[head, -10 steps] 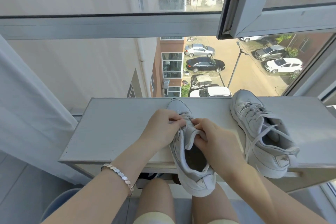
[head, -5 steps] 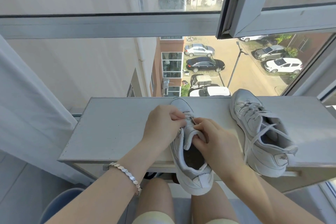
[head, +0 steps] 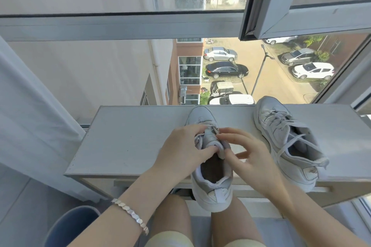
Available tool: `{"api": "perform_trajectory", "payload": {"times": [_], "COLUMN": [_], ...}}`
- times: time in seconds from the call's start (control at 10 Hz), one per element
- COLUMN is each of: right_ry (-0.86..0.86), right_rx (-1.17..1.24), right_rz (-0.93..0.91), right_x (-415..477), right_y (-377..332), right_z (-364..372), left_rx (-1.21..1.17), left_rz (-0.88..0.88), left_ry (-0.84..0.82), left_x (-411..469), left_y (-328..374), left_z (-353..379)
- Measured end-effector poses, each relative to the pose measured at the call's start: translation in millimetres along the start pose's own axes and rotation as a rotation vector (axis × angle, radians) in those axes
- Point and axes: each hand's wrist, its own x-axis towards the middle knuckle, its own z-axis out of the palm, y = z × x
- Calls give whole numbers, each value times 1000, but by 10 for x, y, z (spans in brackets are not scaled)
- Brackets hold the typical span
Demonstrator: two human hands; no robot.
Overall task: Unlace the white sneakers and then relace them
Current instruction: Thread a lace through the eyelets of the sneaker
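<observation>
From the head camera, the hands cover most of the laces on the first sneaker [head: 212, 196], so you cannot tell how many holes still have lace in them. The tips of the left hand [head: 180, 148] fingers are tucked out of sight behind the tongue [head: 210, 140]. The right hand [head: 253, 162] is a little blurry. A blue bin [head: 68, 226] at the bottom is cut off by the edge.

The first sneaker is white with a dark inside. It lies in the middle of the grey table [head: 128, 142], toe pointing at the window, and its heel hangs off the near edge above the person's knees. The left hand grips it: the fingers curl over the laces and the thumb presses on the tongue. The right hand is loose, fingers spread, and one fingertip touches the laces.

The second sneaker [head: 281, 138] sits on the table just to the right, apart from the first one. It is white too and its laces are loose and floppy.

A silver bracelet [head: 132, 215] is on the left wrist.
</observation>
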Motion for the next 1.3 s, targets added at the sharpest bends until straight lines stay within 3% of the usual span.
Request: {"api": "perform_trajectory", "payload": {"times": [0.2, 0.3, 0.4, 0.7, 0.9, 1.0, 1.1, 1.2, 1.3], "right_ry": [-32, -154, -270, -266, -375, -351, -136, 161, 109], "right_rx": [-158, -235, -299, -468, -617, -534, 33, 1235, 561], "right_rz": [151, 189, 198, 114, 124, 93, 220, 454, 542], "right_x": [276, 500, 628, 662, 729, 662, 564, 578, 676], "right_y": [-156, -107, -103, -211, -291, -161, -125, -242, -266], "right_z": [-26, -4, -1, -44, -6, 22, -20, -304, -652], "left_rx": [-76, -129, -136, -148, -151, -171, -149, -141, -141], "left_rz": [61, 86, 93, -58, -68, -10, 37, 57, 49], "left_ry": [135, 134, 136, 160, 144, 138, 124, 122, 119], "left_x": [-83, -77, -64, -48, -40, -45, -43, -36, -47], "left_y": [-108, -124, -133, -160, -195, -196, -231, -283, -276], "left_z": [114, 109, 85, 151, 164, 161, 171, 214, 226]}}
